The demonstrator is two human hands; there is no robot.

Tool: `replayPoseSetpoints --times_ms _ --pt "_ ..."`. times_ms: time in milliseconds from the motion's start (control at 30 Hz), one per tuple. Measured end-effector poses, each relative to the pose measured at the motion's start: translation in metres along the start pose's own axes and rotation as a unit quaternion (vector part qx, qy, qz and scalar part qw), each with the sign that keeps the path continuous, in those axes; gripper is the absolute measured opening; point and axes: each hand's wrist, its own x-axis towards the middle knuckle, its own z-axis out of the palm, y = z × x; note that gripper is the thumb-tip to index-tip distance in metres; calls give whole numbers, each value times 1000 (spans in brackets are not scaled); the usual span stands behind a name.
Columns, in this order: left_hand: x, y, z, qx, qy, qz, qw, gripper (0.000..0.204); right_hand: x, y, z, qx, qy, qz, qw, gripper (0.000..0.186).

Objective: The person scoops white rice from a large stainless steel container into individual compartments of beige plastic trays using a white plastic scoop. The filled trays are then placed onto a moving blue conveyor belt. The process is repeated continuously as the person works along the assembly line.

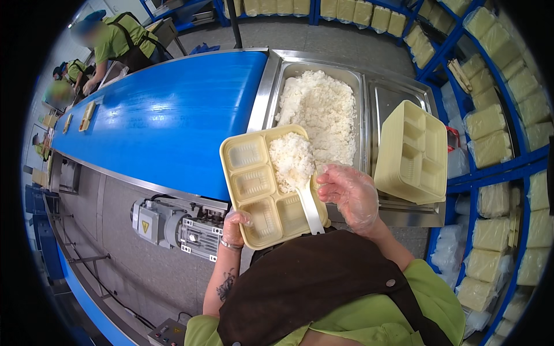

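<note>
The left hand has its grip closed on the near left rim of the cream plastic five-compartment tray, held up near the right end of the blue conveyor belt. The right hand's grip is loosely half open, seemingly empty, beside the white-handled scoop lying across the tray's right side. Held at left but loaded at right with white rice, the tray could tilt, spilling rice
</note>
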Motion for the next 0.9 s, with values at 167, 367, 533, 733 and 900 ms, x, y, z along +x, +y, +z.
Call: replayPoseSetpoints --times_ms 167,367,533,733,900 --pt "-3 3 10 -23 8 -30 999 10 3 7 -8 -21 -7 -11 1000 15" --pt "-1 -4 3 -1 15 -30 999 10 1 8 -8 -41 13 -20 999 15" --pt "7 -8 -17 32 -44 -5 999 16 -1 4 -7 -37 36 -16 999 18" --pt "9 -2 5 3 -16 -20 1000 8 -3 0 -9 -9 41 -11 999 24" --pt "18 -5 6 6 -16 -11 1000 11 -9 -2 -15 4 60 -33 998 25"
